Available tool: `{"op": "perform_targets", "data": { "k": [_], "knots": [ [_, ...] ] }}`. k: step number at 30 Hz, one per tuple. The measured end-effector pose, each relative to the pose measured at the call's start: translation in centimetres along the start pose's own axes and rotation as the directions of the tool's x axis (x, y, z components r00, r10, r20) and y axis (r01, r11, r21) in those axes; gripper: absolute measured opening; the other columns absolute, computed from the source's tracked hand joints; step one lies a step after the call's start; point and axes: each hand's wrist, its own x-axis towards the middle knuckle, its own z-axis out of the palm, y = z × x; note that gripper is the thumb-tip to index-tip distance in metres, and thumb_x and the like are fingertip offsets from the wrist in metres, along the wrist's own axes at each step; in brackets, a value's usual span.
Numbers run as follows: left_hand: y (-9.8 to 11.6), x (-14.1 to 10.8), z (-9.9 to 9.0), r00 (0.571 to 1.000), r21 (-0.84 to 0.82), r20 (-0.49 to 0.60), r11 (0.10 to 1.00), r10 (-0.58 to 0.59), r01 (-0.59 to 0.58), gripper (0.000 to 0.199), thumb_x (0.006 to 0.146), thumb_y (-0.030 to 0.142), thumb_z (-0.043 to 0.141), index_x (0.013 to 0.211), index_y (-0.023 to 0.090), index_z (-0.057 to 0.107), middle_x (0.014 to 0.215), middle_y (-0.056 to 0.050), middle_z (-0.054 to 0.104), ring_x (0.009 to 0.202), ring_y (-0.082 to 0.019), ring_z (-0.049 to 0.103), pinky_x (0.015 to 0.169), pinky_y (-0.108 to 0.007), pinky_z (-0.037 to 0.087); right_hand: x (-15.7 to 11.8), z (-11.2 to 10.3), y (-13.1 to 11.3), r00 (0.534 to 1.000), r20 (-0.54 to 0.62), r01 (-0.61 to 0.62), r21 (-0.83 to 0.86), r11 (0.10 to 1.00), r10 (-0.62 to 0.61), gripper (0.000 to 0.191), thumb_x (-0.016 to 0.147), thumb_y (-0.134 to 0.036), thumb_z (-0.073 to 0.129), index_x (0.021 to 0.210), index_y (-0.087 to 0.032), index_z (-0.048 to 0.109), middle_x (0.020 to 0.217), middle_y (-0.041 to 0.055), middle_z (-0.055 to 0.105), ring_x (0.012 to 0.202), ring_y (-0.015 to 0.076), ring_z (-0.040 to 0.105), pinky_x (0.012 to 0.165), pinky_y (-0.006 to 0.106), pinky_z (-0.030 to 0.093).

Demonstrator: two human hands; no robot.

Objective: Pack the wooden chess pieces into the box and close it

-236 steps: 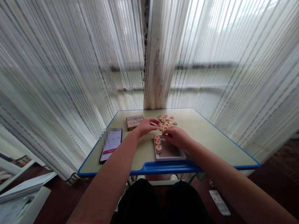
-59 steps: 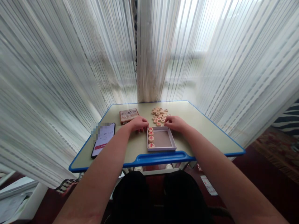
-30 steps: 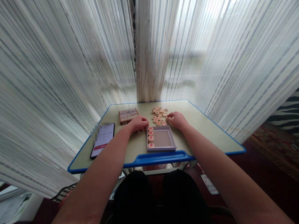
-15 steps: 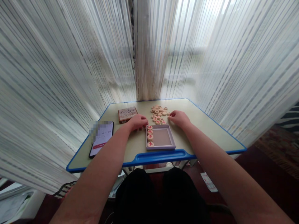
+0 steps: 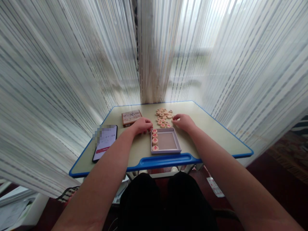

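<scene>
Hands: bare and well apart from each other, both reaching forward over the bench [image 5: 216, 138].
Right hand [image 5: 184, 122]: palm down at the right edge of a pile of loose discs [image 5: 165, 113]; its thumb and fingertips meet one pale round disc [image 5: 173, 120], though whether they grip it or only touch it, I cannot tell.
Left hand [image 5: 142, 124]: fingers curled downward just beside the far left corner of the open box; whether they hold anything is hidden.
Open box [image 5: 167, 141]: shallow, pale lilac, lying flat near the front edge, between the forearms.
Discs in the box [image 5: 155, 141]: a column along the left wall, four tops showing, each marked with a red character; the rest of the box floor is bare.
Loose discs: heaped just beyond the open box, some overlapping; several of the nearer ones have red characters.
Lidded box [image 5: 131, 117]: flat, brown, dark lettering on top, behind the left hand.
Phone [image 5: 106, 141]: far left, its screen showing 01:04 and a red bar, one corner pixelated.
Bench: pale green top, blue rim.
Beyond: striped sheer curtains [image 5: 72, 48] with daylight behind.
Below: dark-clad legs [image 5: 139, 202] and a dark red floor.
</scene>
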Motion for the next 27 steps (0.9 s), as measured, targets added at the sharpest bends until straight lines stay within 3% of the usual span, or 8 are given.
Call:
{"op": "perform_targets", "data": {
  "k": [27],
  "knots": [
    [0.15,-0.18,0.05,1.0,-0.02,-0.002,1.0,0.011,-0.011,0.016,0.064,0.023,0.049,0.068,0.013,0.061,0.057,0.0,0.056,0.036,-0.005,0.04,0.03,-0.016,0.024,0.15,0.27,0.3,0.998,-0.002,0.068,-0.034,0.997,-0.068,0.023,0.072,-0.036,0.056,0.085,-0.02,0.067,0.086,0.0038,0.068,0.078,0.0159,0.059,0.069,0.024,0.041]
  ]
}}
